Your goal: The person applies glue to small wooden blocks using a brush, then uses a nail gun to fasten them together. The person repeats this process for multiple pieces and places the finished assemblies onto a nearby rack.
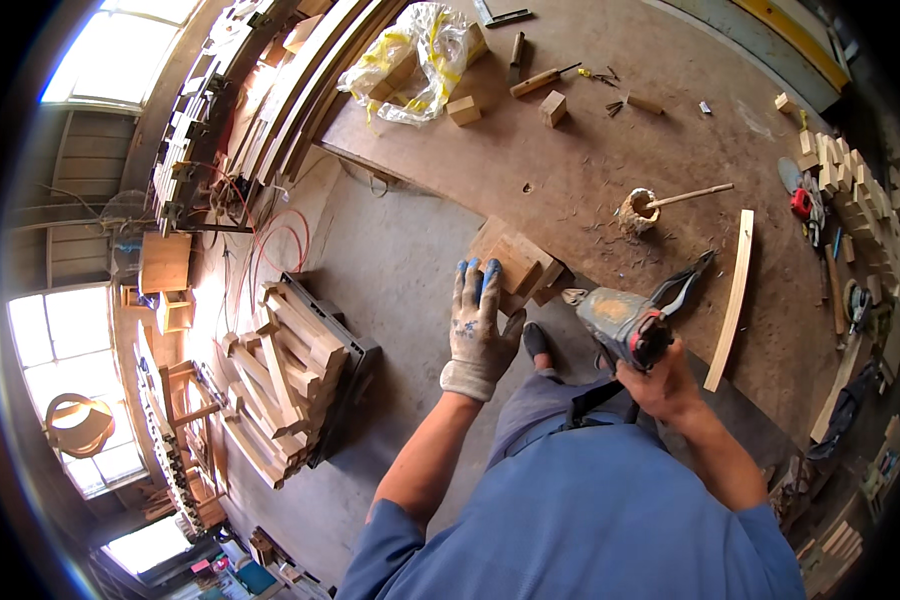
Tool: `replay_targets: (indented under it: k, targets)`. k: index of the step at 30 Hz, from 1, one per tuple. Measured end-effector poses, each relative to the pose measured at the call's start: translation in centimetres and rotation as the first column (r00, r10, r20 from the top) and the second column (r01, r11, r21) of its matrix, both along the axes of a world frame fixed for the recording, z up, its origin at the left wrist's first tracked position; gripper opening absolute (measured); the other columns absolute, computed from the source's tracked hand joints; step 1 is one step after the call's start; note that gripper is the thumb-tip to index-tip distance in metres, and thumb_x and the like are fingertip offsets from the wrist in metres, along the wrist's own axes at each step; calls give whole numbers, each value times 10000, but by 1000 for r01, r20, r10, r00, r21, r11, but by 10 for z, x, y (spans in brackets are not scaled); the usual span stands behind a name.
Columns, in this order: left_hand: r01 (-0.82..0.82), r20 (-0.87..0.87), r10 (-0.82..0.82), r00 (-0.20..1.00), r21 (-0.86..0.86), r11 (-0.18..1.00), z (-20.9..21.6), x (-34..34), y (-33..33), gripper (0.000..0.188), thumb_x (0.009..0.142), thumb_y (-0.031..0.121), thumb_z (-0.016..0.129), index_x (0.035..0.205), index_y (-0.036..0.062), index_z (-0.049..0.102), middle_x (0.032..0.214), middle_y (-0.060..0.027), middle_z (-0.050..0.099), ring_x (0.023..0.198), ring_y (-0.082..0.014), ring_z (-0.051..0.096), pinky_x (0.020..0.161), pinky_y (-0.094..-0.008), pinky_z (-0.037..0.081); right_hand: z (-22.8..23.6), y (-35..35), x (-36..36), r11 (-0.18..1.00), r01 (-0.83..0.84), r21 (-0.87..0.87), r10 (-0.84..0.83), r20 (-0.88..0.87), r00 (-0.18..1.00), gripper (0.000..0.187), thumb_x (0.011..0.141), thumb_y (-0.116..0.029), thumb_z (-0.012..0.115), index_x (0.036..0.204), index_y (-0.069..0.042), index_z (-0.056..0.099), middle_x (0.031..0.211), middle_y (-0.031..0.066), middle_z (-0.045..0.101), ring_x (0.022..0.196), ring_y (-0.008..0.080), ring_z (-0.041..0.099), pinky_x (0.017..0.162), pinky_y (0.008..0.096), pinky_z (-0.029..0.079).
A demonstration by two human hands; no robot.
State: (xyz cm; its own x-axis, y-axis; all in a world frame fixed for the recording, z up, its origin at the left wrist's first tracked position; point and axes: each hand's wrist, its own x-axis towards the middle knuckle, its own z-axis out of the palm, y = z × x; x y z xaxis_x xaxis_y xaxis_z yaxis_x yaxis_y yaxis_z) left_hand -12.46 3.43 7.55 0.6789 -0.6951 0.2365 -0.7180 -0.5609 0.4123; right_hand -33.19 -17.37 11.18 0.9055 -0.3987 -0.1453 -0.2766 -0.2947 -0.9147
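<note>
My left hand [477,335] wears a pale work glove with blue-stained fingertips. Its fingers lie stretched out against a wooden block piece [510,248] at the table's near corner, and the thumb points to the right. In my bare right hand [663,383] is a worn grey power tool [610,318] with a red and black rear end; the fingers are wrapped round it. The tool's front end points left, towards the wood, and I cannot tell whether it touches. A black, forked metal piece [682,285] shows just beyond the tool; whether it is part of it is unclear.
On the brown worktable [610,150] are a pot with a stick [638,212], a long wooden strip [735,300], small blocks, a chisel-like tool [537,82] and a plastic bag [420,60]. A stack of wooden parts [285,375] stands left on the floor. More blocks line the right.
</note>
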Motion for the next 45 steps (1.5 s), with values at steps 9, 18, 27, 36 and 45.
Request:
replay_targets:
  k: [9,18,27,36,45]
  targets:
    - [-38,110,40,993,-23,999,17,8,-21,895,792,304,909,1515,-25,497,1461,-272,556,1369,-482,506,1168,-545,422,-17,-47,-59,935,328,-135,-354,-311,882,254,831,-158,713,959,61,699,790,228,724,690,341,757,693,468,593]
    - [119,-165,-113,980,24,993,38,46,-19,753,768,136,875,1460,67,589,1412,-179,607,1332,-430,541,1127,-488,474,-97,-84,-118,858,457,-234,-514,-402,758,348,842,-174,765,1070,75,679,852,248,729,713,363,759,635,451,585]
    - [27,-302,-59,952,-109,994,34,40,-11,703,769,-117,552,1454,32,611,1556,-254,526,1465,-433,489,1213,-457,422,-79,-80,-111,823,559,-103,-518,-539,664,344,877,-243,781,1028,49,677,723,172,691,551,266,699,549,433,558]
    - [-547,-691,222,688,-293,784,8,3,-22,680,1008,186,737,1578,-44,446,1519,-205,566,1372,-242,559,1139,-374,471,-100,-81,-123,857,473,-204,-498,-567,657,423,856,-292,790,1037,78,693,887,284,733,864,426,756,789,486,584]
    - [-348,-809,-74,583,-331,877,-4,53,-10,633,1028,108,695,1578,-67,435,1523,-196,576,1359,-221,583,1129,-353,486,-86,-66,-116,907,403,-121,-420,-321,849,362,877,-194,802,1110,52,677,760,107,684,564,198,671,534,387,545]
